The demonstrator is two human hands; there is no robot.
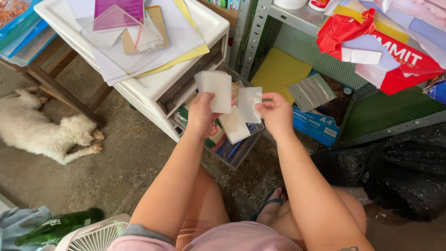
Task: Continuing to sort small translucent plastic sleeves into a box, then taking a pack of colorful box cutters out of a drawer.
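My left hand (200, 115) holds up a fanned stack of small clear plastic pouches (214, 89). My right hand (276, 112) pinches a single clear pouch (249, 104) just beside that stack. Both hands hover over an open drawer (232, 155) of a white plastic drawer unit (153, 86). The drawer holds more pouches (233, 124) and pens.
Papers and a clear sheet (121, 28) lie on top of the drawer unit. A white dog (42, 130) lies on the concrete floor at left. A metal shelf (297, 18) with paper packs stands at right, a black bag (399, 172) below it. A green bottle (60, 225) lies near a fan (95, 237).
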